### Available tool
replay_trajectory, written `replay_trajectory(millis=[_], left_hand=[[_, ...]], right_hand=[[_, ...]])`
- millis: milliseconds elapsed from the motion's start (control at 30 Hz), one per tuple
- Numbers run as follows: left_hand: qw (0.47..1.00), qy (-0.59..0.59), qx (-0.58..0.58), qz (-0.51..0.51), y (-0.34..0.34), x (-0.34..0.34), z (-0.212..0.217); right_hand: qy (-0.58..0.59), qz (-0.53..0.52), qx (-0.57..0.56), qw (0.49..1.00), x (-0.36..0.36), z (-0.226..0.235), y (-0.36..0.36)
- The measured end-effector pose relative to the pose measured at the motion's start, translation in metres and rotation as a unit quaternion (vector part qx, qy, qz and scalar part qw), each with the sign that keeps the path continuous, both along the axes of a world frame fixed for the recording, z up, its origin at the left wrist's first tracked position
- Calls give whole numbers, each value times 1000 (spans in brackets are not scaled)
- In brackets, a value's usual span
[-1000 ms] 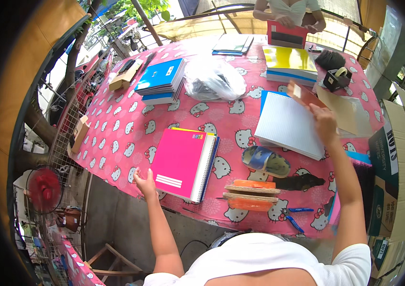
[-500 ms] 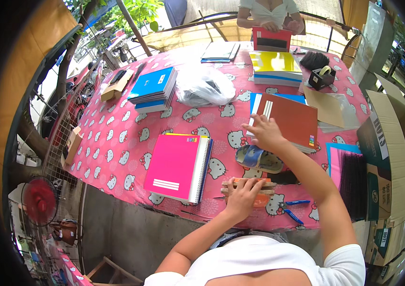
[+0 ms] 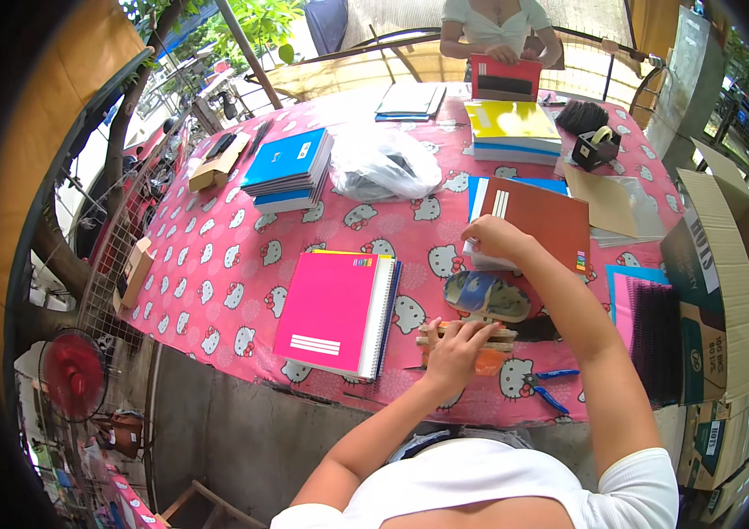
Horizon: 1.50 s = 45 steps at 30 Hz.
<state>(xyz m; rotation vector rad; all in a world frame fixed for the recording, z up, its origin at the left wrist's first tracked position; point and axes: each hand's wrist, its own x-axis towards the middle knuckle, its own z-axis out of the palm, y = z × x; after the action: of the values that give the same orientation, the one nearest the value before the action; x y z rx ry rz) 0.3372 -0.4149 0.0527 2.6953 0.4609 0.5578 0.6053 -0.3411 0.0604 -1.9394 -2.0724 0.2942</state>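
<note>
Brown-covered notebook [image 3: 540, 219] lies on the pink tablecloth [image 3: 216, 291] toward the far right, its near-left corner grasped by the right hand [image 3: 494, 240]. Nearer, the left hand [image 3: 456, 353] presses open-fingered on a wooden stick bundle [image 3: 471, 338], right of a pink spiral notebook [image 3: 332, 310].
</note>
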Motion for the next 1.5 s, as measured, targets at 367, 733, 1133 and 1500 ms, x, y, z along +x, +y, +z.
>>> replay_trajectory(millis=[367,733,1133,1500], left_hand=[[1000,-1,-17,12,-1,0,-2],[876,-117,-466,39,31,18,15],[765,-259,-589,-39,78,28,70],[848,-265,-459,19,82,-40,76]], right_hand=[[11,-24,-1,1000,-6,4,-2],[91,-132,239,958,9,67,-47],[260,-331,447,789,-79,58,-226],[404,-317,197,835,-102,-97,-238]])
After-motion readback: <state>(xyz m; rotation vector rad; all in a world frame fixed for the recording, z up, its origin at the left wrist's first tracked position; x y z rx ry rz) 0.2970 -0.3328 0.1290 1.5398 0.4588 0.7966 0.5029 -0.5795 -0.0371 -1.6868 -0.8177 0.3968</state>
